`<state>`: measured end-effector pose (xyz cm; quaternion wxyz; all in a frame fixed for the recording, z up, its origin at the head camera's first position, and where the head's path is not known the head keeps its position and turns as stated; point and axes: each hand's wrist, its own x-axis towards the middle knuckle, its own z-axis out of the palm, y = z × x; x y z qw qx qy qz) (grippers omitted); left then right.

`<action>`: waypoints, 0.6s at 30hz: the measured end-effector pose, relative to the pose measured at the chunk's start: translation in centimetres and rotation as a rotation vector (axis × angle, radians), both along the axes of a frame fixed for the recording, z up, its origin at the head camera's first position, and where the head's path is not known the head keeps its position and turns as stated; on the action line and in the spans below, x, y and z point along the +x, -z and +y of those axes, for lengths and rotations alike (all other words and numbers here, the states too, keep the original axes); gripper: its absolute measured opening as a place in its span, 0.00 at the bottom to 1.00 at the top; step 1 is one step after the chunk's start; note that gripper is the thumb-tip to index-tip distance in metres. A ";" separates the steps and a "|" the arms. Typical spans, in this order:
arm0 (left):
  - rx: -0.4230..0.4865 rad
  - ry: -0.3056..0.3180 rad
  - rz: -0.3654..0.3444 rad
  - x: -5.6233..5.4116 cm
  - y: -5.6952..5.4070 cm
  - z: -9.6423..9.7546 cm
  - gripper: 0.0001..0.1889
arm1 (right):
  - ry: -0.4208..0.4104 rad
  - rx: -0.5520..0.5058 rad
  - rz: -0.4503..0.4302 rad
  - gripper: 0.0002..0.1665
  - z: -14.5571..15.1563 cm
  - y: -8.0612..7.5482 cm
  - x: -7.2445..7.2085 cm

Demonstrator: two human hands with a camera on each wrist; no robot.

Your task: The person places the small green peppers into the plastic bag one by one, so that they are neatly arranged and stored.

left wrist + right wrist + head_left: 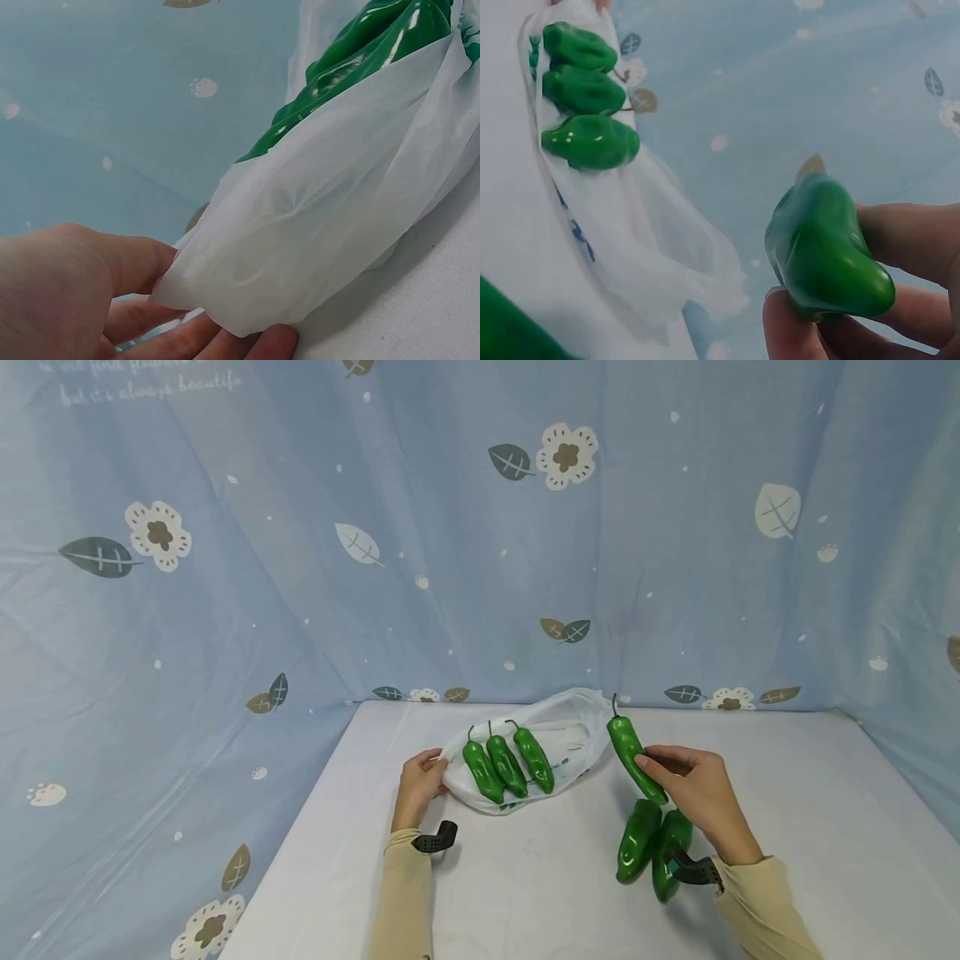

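My left hand (420,787) pinches the left edge of a white plastic bag (576,702); the left wrist view shows thumb and fingers on the thin plastic (300,225). Three green peppers (532,760) lie side by side on the bag, stems pointing away. To the right, my right hand (697,789) holds another green pepper (628,747) between thumb and fingers, its stem up and tilted left. In the right wrist view this held pepper (821,247) shows its blunt tip. Below it, two more green peppers (637,843) lie on the table, one partly behind the wrist camera.
A white-covered table (540,885) lies under everything. Behind and to the left hangs a blue curtain (465,527) with flowers and leaves. A black wrist camera (437,837) sits on the left wrist, and another (693,868) on the right.
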<state>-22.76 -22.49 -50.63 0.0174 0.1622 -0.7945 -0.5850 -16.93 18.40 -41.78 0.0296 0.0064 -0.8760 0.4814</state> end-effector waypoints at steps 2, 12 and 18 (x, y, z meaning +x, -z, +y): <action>0.001 0.003 -0.002 0.0 0.1 0.0 0.22 | 0.000 -0.003 0.002 0.33 -0.3 0.1 -0.3; 0.005 0.001 0.000 0.1 0.0 -0.1 0.22 | -0.012 0.002 0.009 0.31 -1.3 0.8 -1.7; 0.003 -0.004 -0.002 -0.1 0.1 -0.1 0.22 | -0.027 -0.022 0.028 0.28 -2.0 1.0 -2.5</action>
